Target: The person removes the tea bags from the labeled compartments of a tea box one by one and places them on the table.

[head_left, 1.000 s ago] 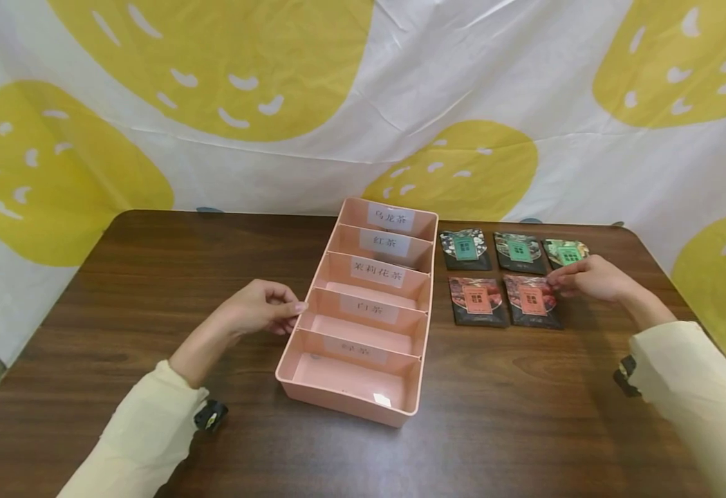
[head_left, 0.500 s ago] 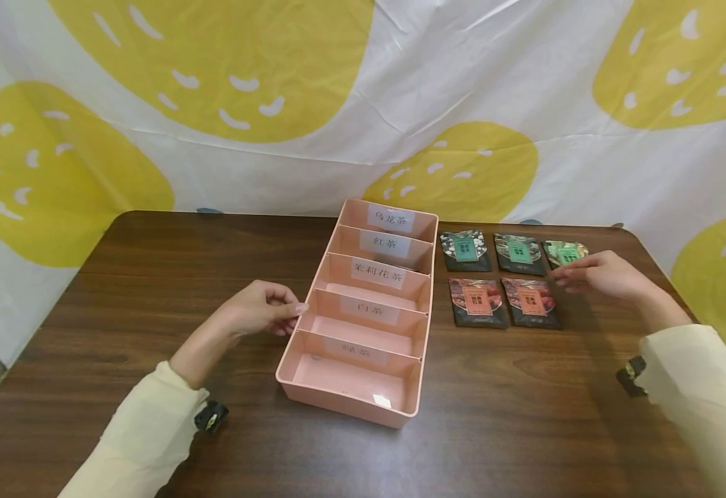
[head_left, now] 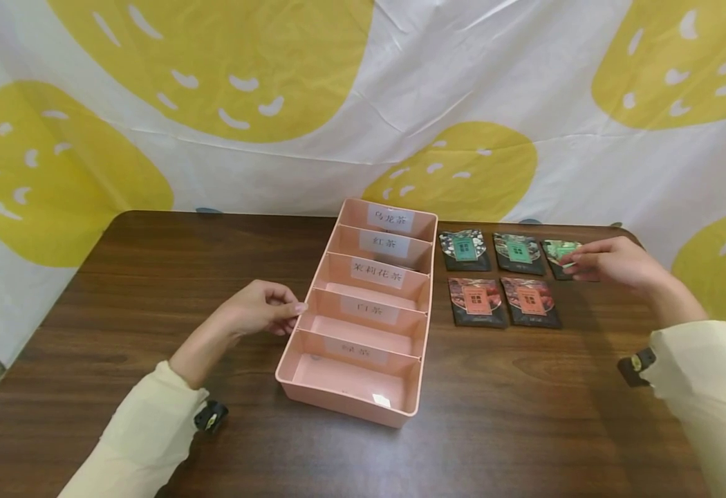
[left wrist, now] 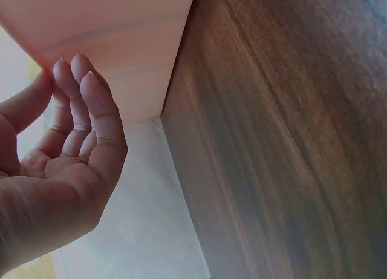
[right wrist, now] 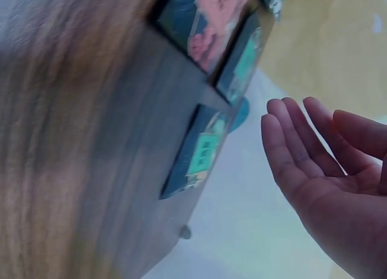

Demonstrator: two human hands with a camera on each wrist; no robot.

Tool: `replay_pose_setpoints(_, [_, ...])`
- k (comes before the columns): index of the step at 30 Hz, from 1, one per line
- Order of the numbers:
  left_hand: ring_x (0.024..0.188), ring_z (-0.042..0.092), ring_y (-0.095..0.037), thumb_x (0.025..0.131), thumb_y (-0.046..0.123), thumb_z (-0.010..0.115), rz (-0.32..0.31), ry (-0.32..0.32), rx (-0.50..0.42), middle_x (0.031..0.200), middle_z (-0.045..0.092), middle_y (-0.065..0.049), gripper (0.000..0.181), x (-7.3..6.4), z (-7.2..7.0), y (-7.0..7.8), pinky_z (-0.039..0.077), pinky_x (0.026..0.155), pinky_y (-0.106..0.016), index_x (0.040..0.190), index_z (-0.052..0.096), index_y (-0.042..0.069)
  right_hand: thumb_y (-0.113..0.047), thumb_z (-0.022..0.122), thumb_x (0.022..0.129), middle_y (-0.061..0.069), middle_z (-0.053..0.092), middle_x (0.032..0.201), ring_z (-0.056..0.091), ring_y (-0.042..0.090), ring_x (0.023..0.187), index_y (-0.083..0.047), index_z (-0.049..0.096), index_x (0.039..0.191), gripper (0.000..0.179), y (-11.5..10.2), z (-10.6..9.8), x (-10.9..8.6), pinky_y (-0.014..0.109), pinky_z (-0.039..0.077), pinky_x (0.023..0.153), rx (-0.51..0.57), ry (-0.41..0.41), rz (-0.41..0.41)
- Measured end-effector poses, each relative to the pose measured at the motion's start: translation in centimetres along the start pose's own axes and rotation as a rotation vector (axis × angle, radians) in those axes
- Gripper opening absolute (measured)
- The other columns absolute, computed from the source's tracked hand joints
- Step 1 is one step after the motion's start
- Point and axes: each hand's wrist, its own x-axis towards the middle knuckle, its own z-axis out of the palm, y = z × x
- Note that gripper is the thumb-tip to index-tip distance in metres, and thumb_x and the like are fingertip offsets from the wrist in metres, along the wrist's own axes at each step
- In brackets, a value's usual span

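A pink divided storage box stands on the table, its compartments marked with white labels. My left hand holds its left rim, thumb on the edge and fingers against the outer wall, as the left wrist view also shows. To the right of the box lie several tea packets. My right hand hovers over the far-right green-labelled packet, hiding part of it. In the right wrist view that packet lies flat on the table, apart from the relaxed fingers, which hold nothing.
Two red-labelled packets form the nearer row. Behind them are a teal-labelled packet and another green-labelled packet. A white cloth with yellow shapes hangs behind the brown wooden table.
My right hand has drawn away from the right red-labelled packet and moved back and right over the green-labelled one. My left hand has stayed at the box rim.
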Motion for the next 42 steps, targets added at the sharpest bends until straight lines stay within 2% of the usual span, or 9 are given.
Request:
replay_pose_setpoints(6, [0.059, 0.056, -0.012, 0.089, 0.005, 0.057, 0.005, 0.001, -0.001, 0.062, 0.058, -0.002, 0.014, 0.0, 0.0, 0.0, 0.052, 0.059, -0.032, 0.082, 0.058, -0.007, -0.016, 0.041, 0.098, 0.016, 0.059, 0.113, 0.059, 0.005, 0.089, 0.014, 0.044, 0.125, 0.040, -1.7, 0.4, -0.2, 0.029, 0.050, 0.078, -0.138, 0.026, 0.040])
replay_pose_setpoints(8, [0.059, 0.056, -0.011, 0.089, 0.005, 0.057, 0.005, 0.001, -0.001, 0.062, 0.058, -0.002, 0.014, 0.0, 0.0, 0.0, 0.052, 0.059, -0.031, 0.082, 0.058, -0.007, -0.019, 0.039, 0.099, 0.023, 0.053, 0.122, 0.058, 0.013, 0.098, 0.011, 0.045, 0.126, 0.041, -2.3, 0.6, -0.2, 0.030, 0.049, 0.079, -0.176, 0.022, 0.038])
replay_pose_setpoints(12, [0.059, 0.057, -0.011, 0.089, 0.005, 0.057, 0.004, 0.002, 0.001, 0.062, 0.058, -0.002, 0.014, 0.0, 0.0, 0.0, 0.052, 0.059, -0.031, 0.082, 0.058, -0.007, -0.025, 0.036, 0.100, 0.026, 0.044, 0.130, 0.049, 0.033, 0.112, 0.007, 0.044, 0.128, 0.044, -3.2, 0.9, 0.1, 0.039, 0.045, 0.088, -0.199, 0.008, 0.037])
replay_pose_setpoints(15, [0.059, 0.057, -0.011, 0.089, 0.005, 0.057, 0.005, 0.002, 0.004, 0.062, 0.058, -0.002, 0.014, 0.0, 0.0, 0.0, 0.052, 0.059, -0.031, 0.082, 0.058, -0.007, -0.028, 0.035, 0.100, 0.026, 0.041, 0.133, 0.044, 0.038, 0.117, 0.006, 0.042, 0.130, 0.046, -3.7, 1.1, 0.3, 0.046, 0.040, 0.092, -0.179, -0.010, 0.033])
replay_pose_setpoints(24, [0.059, 0.057, -0.012, 0.090, 0.005, 0.057, 0.004, -0.005, 0.001, 0.062, 0.058, -0.002, 0.014, 0.0, 0.0, -0.1, 0.052, 0.059, -0.032, 0.082, 0.058, -0.007, -0.027, 0.040, 0.099, 0.023, 0.048, 0.127, 0.056, 0.015, 0.102, 0.006, 0.045, 0.128, 0.044, -5.5, 2.1, 0.9, 0.036, 0.046, 0.086, -0.170, -0.015, -0.013])
replay_pose_setpoints(27, [0.059, 0.057, -0.012, 0.090, 0.006, 0.057, 0.000, -0.002, 0.005, 0.062, 0.058, -0.002, 0.015, 0.1, 0.0, -0.1, 0.052, 0.059, -0.032, 0.082, 0.059, -0.007, -0.027, 0.039, 0.099, 0.022, 0.049, 0.126, 0.055, 0.019, 0.103, 0.005, 0.046, 0.127, 0.043, -6.4, 2.4, 1.1, 0.036, 0.046, 0.086, -0.163, -0.021, -0.026])
replay_pose_setpoints(32, [0.059, 0.057, -0.012, 0.090, 0.006, 0.057, 0.000, -0.002, 0.009, 0.062, 0.058, -0.002, 0.015, 0.2, 0.0, -0.1, 0.052, 0.060, -0.033, 0.082, 0.059, -0.007, -0.025, 0.041, 0.098, 0.020, 0.052, 0.122, 0.058, 0.016, 0.097, 0.006, 0.048, 0.125, 0.042, -7.4, 3.1, 1.7, 0.034, 0.048, 0.082, -0.163, -0.023, -0.071])
replay_pose_setpoints(38, [0.059, 0.057, -0.012, 0.089, 0.005, 0.057, 0.004, -0.003, 0.007, 0.062, 0.058, -0.002, 0.015, 0.1, 0.0, 0.0, 0.052, 0.059, -0.032, 0.082, 0.059, -0.007, -0.022, 0.041, 0.099, 0.023, 0.053, 0.122, 0.055, 0.030, 0.107, 0.007, 0.050, 0.123, 0.039, -8.7, 4.3, 2.1, 0.037, 0.047, 0.086, -0.165, -0.042, -0.107])
replay_pose_setpoints(42, [0.059, 0.057, -0.012, 0.090, 0.006, 0.057, 0.001, -0.005, 0.009, 0.062, 0.058, -0.002, 0.015, 0.1, 0.0, 0.0, 0.052, 0.060, -0.032, 0.082, 0.059, -0.007, -0.017, 0.042, 0.098, 0.022, 0.057, 0.117, 0.059, 0.025, 0.101, 0.009, 0.052, 0.121, 0.035, -9.7, 5.2, 2.4, 0.035, 0.047, 0.085, -0.151, -0.053, -0.127])
